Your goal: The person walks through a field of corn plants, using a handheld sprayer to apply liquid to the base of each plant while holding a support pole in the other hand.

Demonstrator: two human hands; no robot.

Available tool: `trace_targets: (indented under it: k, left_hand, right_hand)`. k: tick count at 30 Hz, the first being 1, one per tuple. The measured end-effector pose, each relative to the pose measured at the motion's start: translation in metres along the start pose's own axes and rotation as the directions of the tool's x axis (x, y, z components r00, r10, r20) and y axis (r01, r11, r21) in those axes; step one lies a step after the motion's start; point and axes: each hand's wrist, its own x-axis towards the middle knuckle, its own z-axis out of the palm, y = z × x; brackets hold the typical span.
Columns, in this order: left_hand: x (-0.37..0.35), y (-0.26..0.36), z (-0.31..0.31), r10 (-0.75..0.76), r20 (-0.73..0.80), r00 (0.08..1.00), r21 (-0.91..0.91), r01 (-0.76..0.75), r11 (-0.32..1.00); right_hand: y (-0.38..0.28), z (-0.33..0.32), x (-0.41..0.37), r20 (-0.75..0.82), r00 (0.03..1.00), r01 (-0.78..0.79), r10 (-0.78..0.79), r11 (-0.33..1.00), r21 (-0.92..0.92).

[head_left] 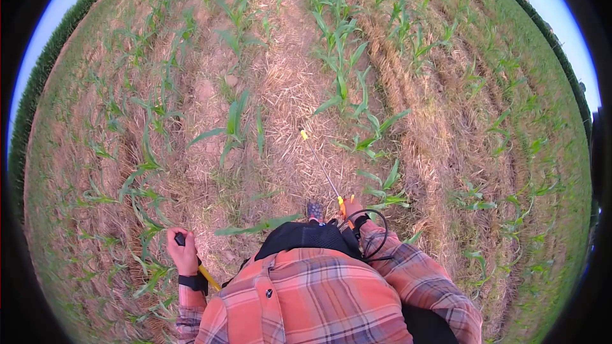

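Observation:
My left hand [183,253], low on the left, is closed around the black grip of a pump lever [208,276] with a yellow rod that runs back toward my side. In front of my body my right hand [354,206] is wrapped round the orange and yellow handle of a spray wand [326,174]. Its thin shaft slants forward and left, ending in a yellow nozzle [304,134] over the straw between two plant rows. A black hose [385,230] loops beside my right wrist. Black straps circle both wrists.
Young corn plants [236,121] stand in rows on both sides, with more corn [341,83] close right of the nozzle. Dry straw [290,99] covers the soil between them. One shoe [315,210] shows below me. A dark green hedge [44,70] borders the field.

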Motion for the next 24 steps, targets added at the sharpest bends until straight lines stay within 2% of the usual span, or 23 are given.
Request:
trace_targets:
  k: [3,4,7,9,11,12,15,18,21,22,23,24]
  left_hand:
    - [0.02,0.018,0.029,0.042,0.0,0.999,0.062,-0.042,0.997]
    - [0.027,0.019,0.038,0.058,0.002,0.998,0.093,-0.058,0.994]
    - [0.044,0.024,0.065,0.061,0.006,0.998,0.123,-0.061,0.99]
    - [0.053,0.026,0.076,0.039,0.013,0.999,0.129,-0.04,0.991]
    - [0.063,0.03,0.084,0.043,-0.001,0.999,0.109,-0.043,0.993]
    - [0.07,0.03,0.088,0.04,-0.006,0.999,0.109,-0.039,0.993]
    - [0.087,0.029,0.092,0.041,0.006,0.999,0.091,-0.041,0.995]
    - [0.112,0.018,0.099,-0.019,0.003,1.0,0.111,0.018,0.994]
    - [0.145,0.006,0.104,-0.04,0.017,0.999,0.133,0.038,0.99]
    - [0.16,0.005,0.108,-0.047,0.03,0.998,0.127,0.043,0.991]
    - [0.178,0.004,0.112,-0.047,0.04,0.998,0.118,0.042,0.992]
    - [0.192,-0.01,0.113,-0.016,0.04,0.999,0.128,0.01,0.992]
  right_hand:
    - [-0.012,-0.033,0.031,-0.036,0.997,-0.059,0.062,0.995,0.085]
    - [-0.015,-0.038,0.037,-0.199,0.977,-0.054,0.072,0.994,0.091]
    - [-0.039,-0.067,0.051,-0.285,0.951,-0.107,0.121,0.992,0.066]
    - [-0.039,-0.086,0.064,-0.286,0.952,-0.088,0.112,0.992,0.094]
    - [-0.038,-0.097,0.084,-0.359,0.927,-0.092,0.107,0.994,0.059]
    - [-0.047,-0.098,0.079,-0.381,0.916,-0.046,0.128,0.975,0.218]
    - [-0.054,-0.099,0.091,-0.407,0.904,-0.036,0.134,0.97,0.24]
    - [-0.055,-0.095,0.117,-0.319,0.934,-0.129,0.16,0.985,0.116]
    - [-0.07,-0.072,0.133,-0.266,0.946,-0.152,0.185,0.978,0.14]
    - [-0.076,-0.059,0.135,-0.267,0.952,-0.116,0.148,0.985,0.13]
    - [-0.095,-0.049,0.131,-0.195,0.97,-0.107,0.146,0.975,0.197]
    - [-0.112,-0.036,0.134,-0.186,0.975,-0.097,0.122,0.985,0.14]
